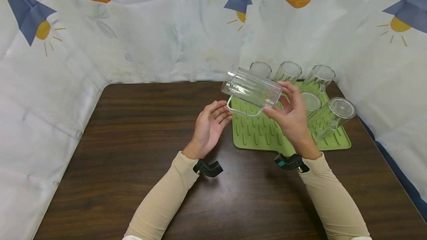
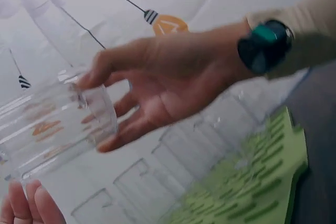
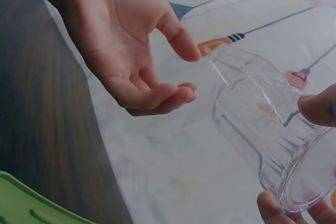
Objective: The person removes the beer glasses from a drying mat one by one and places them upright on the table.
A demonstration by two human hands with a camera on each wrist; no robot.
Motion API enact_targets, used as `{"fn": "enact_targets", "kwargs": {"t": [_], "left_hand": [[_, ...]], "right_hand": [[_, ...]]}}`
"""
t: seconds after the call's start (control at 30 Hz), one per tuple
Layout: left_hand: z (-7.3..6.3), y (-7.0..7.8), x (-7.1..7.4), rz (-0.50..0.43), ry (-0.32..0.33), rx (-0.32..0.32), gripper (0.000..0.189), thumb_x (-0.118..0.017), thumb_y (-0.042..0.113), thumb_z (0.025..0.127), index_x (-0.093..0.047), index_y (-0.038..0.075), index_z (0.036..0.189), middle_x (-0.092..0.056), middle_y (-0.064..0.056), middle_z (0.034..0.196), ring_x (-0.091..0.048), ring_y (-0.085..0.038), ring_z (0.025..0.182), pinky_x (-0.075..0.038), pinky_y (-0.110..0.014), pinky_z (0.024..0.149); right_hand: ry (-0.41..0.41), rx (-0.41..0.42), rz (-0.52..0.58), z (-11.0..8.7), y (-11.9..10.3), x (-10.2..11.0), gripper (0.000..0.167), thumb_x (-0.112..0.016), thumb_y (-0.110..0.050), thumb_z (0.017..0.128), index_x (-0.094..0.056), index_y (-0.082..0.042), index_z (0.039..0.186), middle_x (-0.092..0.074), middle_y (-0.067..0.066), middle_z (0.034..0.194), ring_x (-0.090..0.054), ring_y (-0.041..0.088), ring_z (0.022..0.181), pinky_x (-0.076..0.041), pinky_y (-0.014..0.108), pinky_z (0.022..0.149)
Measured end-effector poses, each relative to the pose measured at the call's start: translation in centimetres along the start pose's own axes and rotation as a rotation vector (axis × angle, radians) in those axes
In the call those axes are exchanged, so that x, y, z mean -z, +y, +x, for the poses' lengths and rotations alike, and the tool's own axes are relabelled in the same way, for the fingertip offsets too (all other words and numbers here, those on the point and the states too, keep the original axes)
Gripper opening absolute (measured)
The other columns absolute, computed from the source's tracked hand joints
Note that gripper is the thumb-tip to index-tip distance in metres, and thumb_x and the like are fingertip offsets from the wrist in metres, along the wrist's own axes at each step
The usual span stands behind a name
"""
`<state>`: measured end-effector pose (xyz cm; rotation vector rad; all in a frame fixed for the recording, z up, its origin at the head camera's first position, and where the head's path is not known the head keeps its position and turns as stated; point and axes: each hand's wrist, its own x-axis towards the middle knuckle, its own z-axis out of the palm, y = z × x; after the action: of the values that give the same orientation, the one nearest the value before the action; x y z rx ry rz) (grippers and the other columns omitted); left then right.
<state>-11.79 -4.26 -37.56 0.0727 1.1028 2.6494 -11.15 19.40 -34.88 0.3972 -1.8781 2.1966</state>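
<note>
Pale printed cloth (image 1: 160, 40) hangs at the far side and both sides of a dark, wood-grained table (image 1: 133, 147). Over its far right part, above the left far portion of a ribbed green mat (image 1: 255, 134), a clear glass mug (image 1: 251, 89) is held in the air, tipped almost onto its side, with its handle (image 1: 241, 113) toward the near side; which end is the mouth is hard to make out. The right hand (image 1: 295, 116) grasps the mug's right end between thumb and fingers. The left hand (image 1: 210, 129) is released, palm turned up and fingers loosely bent, just beside the handle and apparently not touching it. Farther right, five more mugs (image 1: 289, 71) stand grouped on the mat: three along the far edge and two nearer, the nearest one seemingly base-up. As for progress, those five look settled in their places, and the one in the grasp is the only mug off the mat, so its placing seems to be what is left; whether it is being brought to the group or taken from it cannot be told. Outermost, light sleeves (image 1: 160, 201) reach in from the near side, with dark wrist devices (image 1: 208, 168) at the cuffs.
</note>
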Motion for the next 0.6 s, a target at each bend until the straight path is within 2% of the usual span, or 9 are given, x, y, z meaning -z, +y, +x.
{"fn": "enact_targets", "kwargs": {"t": [0.13,0.23,0.4,0.6], "left_hand": [[-0.1,-0.5,-0.2,-0.116,-0.031,0.062,0.029,-0.039,0.024,0.108,-0.065,0.012,0.105,-0.069,0.002,0.096,-0.067,-0.014,0.093,-0.059,-0.026,0.094],[-0.3,-0.9,-0.3,-0.186,-0.063,0.067,0.031,-0.036,0.019,0.107,-0.067,0.013,0.101,-0.07,0.001,0.095,-0.069,-0.016,0.095,-0.059,-0.03,0.098],[-0.5,-1.4,-0.9,-0.236,-0.098,0.007,0.031,-0.036,0.008,0.105,-0.066,0.014,0.103,-0.069,0.002,0.095,-0.07,-0.016,0.101,-0.058,-0.033,0.102],[-0.6,-2.0,-1.4,-0.288,-0.102,-0.069,0.028,-0.035,0.004,0.108,-0.062,0.013,0.11,-0.065,0.002,0.101,-0.068,-0.015,0.104,-0.057,-0.034,0.106]], "right_hand": [[0.002,0.008,-0.004,0.1,0.5,-0.3,0.077,-0.066,0.024,0.083,-0.046,-0.013,0.147,-0.049,0.004,0.141,-0.056,0.02,0.132,-0.06,0.024,0.097],[0.003,0.008,-0.014,0.1,0.8,-0.5,0.077,-0.067,0.024,0.083,-0.046,-0.013,0.147,-0.05,0.004,0.141,-0.057,0.02,0.132,-0.06,0.024,0.098],[0.001,-0.005,-0.036,0.1,1.2,-0.7,0.077,-0.068,0.021,0.085,-0.045,-0.015,0.148,-0.048,0.003,0.143,-0.056,0.019,0.131,-0.059,0.023,0.101],[0.015,-0.011,-0.032,0.1,1.5,-0.9,0.076,-0.069,0.02,0.085,-0.045,-0.015,0.148,-0.048,0.002,0.143,-0.056,0.019,0.129,-0.059,0.022,0.101]]}}
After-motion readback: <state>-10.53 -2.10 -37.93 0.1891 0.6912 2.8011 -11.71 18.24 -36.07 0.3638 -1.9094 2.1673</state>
